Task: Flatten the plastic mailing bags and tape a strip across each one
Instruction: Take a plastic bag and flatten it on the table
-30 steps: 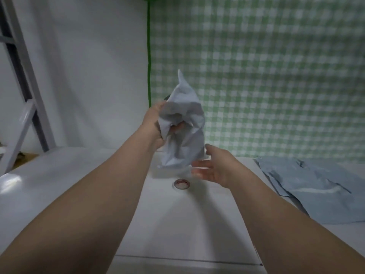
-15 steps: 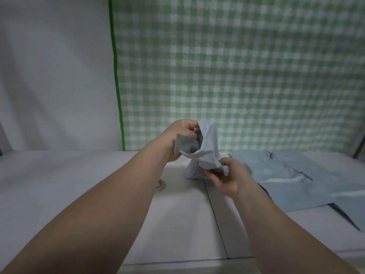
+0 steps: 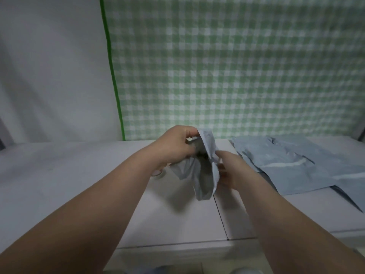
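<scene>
A crumpled pale blue-grey plastic mailing bag (image 3: 201, 175) hangs in the air above the white table (image 3: 79, 175). My left hand (image 3: 175, 145) grips its upper end with curled fingers. My right hand (image 3: 229, 171) pinches the bag's right edge lower down. The bag's bottom dangles just above the table top. A roll of tape (image 3: 158, 173) peeks out behind my left wrist, mostly hidden.
Flattened blue-grey mailing bags (image 3: 292, 165) lie overlapping on the table's right side, with pale strips across them. A green checked cloth (image 3: 237, 66) hangs behind the table. A seam runs down the table top under the held bag.
The bag came down from high in the air to just above the table. My right hand, open a second ago, took hold of its edge. The view swung to the right.
</scene>
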{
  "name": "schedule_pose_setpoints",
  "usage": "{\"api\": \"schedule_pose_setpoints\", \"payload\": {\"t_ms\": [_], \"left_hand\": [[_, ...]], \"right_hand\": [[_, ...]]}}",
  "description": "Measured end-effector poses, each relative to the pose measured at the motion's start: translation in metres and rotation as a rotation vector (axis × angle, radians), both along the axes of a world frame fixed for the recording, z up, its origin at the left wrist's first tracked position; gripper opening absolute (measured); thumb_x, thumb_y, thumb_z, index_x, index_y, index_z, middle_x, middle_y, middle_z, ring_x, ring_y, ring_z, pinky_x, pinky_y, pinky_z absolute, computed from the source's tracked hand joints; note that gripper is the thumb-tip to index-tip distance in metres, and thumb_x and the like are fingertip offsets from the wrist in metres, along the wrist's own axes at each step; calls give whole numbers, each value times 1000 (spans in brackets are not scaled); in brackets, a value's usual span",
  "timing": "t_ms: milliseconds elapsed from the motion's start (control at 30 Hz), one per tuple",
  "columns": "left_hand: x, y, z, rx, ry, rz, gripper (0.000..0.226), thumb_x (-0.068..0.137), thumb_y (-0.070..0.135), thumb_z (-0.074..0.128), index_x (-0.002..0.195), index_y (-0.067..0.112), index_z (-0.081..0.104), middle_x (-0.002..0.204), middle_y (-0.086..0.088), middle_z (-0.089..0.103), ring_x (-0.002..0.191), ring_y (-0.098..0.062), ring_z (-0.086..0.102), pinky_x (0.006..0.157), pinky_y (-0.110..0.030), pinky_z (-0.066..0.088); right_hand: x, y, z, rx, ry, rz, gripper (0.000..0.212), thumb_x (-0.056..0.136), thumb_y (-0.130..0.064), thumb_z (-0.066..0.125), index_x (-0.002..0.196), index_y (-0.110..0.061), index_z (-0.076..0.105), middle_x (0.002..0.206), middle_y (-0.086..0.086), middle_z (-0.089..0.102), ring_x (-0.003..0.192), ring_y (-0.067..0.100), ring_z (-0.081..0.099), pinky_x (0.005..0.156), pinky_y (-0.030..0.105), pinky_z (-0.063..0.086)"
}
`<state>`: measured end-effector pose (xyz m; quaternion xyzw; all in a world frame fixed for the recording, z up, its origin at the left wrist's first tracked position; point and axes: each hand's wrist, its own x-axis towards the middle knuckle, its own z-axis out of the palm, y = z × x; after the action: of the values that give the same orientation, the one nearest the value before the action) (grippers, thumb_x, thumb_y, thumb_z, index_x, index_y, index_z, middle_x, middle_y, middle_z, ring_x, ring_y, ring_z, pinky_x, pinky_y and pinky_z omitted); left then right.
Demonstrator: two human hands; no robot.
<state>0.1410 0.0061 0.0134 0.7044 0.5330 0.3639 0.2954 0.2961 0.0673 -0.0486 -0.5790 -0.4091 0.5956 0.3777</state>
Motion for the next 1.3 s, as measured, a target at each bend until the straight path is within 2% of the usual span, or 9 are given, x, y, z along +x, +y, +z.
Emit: {"api": "schedule_pose_setpoints", "payload": {"t_ms": [167, 333, 400, 533, 733, 900, 1067, 1200, 1300], "left_hand": [[16, -12, -2, 113, 236, 70, 49, 81, -4, 59, 118, 27, 63, 105, 11, 63, 88, -13, 62, 58, -13, 42], [20, -25, 0, 173, 290, 160, 50, 79, -5, 57, 116, 26, 67, 122, 6, 62, 102, -16, 58, 77, -26, 49], [21, -31, -2, 192, 308, 189, 48, 80, -5, 55, 117, 24, 66, 121, 6, 62, 101, -12, 57, 77, -22, 45], [19, -50, -8, 240, 319, 225, 42, 78, -11, 48, 102, 22, 56, 109, 4, 58, 81, -19, 56, 65, -32, 49], [1, -65, -27, 98, 366, 274, 36, 78, -9, 50, 97, 21, 44, 98, 4, 55, 72, -14, 51, 45, -20, 37], [3, -78, -39, -146, 711, 29, 34, 82, 0, 49, 103, 24, 60, 96, 9, 58, 82, -10, 51, 56, -15, 39], [2, -79, -38, -501, 612, -109, 25, 88, 6, 54, 108, 14, 65, 91, -3, 66, 72, -16, 61, 54, -20, 51], [6, -54, -44, -215, 695, 0, 21, 92, 22, 52, 99, 12, 69, 96, 1, 69, 88, -16, 61, 74, -25, 50], [18, -30, -56, -14, 705, 92, 36, 96, 17, 44, 130, 16, 55, 137, -2, 52, 126, -20, 45, 101, -26, 32]], "right_hand": [[17, -37, 31, 187, -207, 86, 54, 84, -61, 51, 122, -22, 55, 114, -1, 57, 104, 23, 57, 91, 40, 47], [20, -76, 54, 389, -328, 305, 50, 81, -32, 67, 127, -28, 48, 109, -8, 57, 98, 11, 56, 74, 27, 44], [17, -82, 51, 457, -500, 284, 60, 74, -23, 72, 129, -28, 48, 112, -2, 61, 98, 16, 60, 78, 31, 50], [17, -91, 46, 603, -954, 52, 28, 82, -11, 62, 107, -24, 64, 104, 0, 66, 91, 20, 61, 67, 27, 44], [35, -113, 41, 563, -1215, 88, 29, 80, -3, 58, 102, -21, 65, 105, 4, 62, 94, 24, 58, 68, 30, 45], [39, -116, 20, 392, -1451, 396, 27, 81, -7, 57, 105, -19, 66, 112, 4, 60, 99, 25, 58, 75, 31, 45], [47, -117, 32, 222, -1428, 721, 18, 82, -31, 64, 77, -14, 68, 76, 2, 66, 61, 15, 57, 65, 26, 50], [50, -106, 49, 205, -1046, 583, 36, 90, -40, 52, 86, -11, 73, 87, 1, 73, 70, 18, 61, 70, 29, 49], [38, -85, 39, 449, -1140, 380, 25, 89, -19, 49, 83, -7, 71, 88, 9, 70, 83, 25, 63, 82, 32, 49]]}}
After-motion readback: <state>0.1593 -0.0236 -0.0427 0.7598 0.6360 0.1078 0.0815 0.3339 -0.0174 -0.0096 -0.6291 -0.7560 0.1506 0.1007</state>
